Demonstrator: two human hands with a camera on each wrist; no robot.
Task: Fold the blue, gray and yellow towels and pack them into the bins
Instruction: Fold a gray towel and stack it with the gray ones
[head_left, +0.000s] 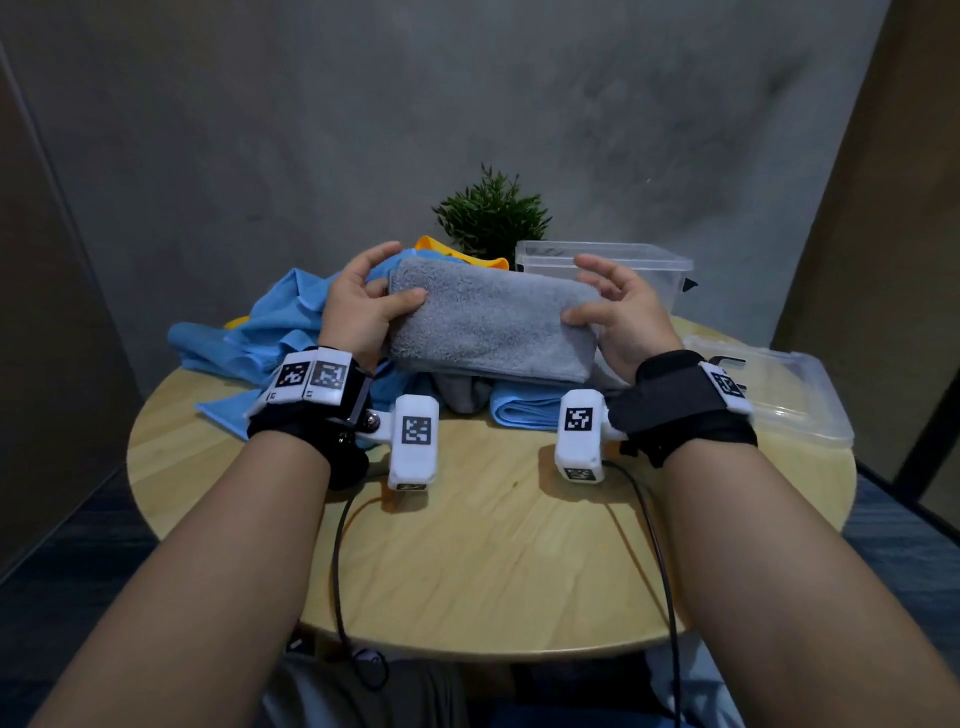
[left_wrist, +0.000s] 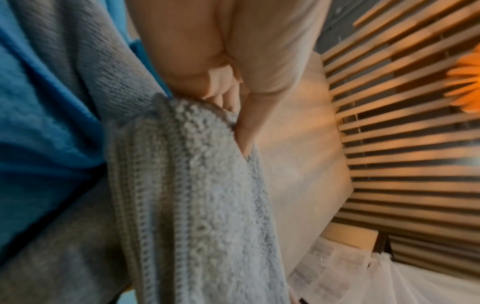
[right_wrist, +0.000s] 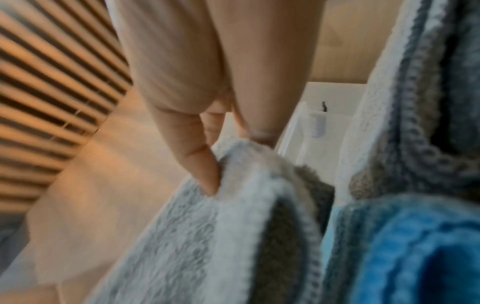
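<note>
A folded gray towel (head_left: 491, 322) is held up in the air between both hands, just above the heap of cloth on the round wooden worktop (head_left: 467, 545). The left hand (head_left: 363, 306) grasps one short end, thumb on the near face and fingers curled round behind. The right hand (head_left: 618, 312) pinches the other end, thumb pressed on the near face; its upper fingers stand loosely spread above the towel's edge. Directly under the gray towel lies a folded blue towel (head_left: 524, 408) with a darker gray cloth (head_left: 462, 392) beside it. On the left-hand side of the gray towel sprawls a crumpled blue towel (head_left: 270, 332), and a strip of yellow towel (head_left: 441, 249) peeks out behind the gray towel's top edge. Beyond its right end stands a clear plastic bin (head_left: 623, 265), with a small green plant (head_left: 491, 213) just beside that bin. A clear lid (head_left: 779, 395) lies on the worktop beyond the right hand.
</note>
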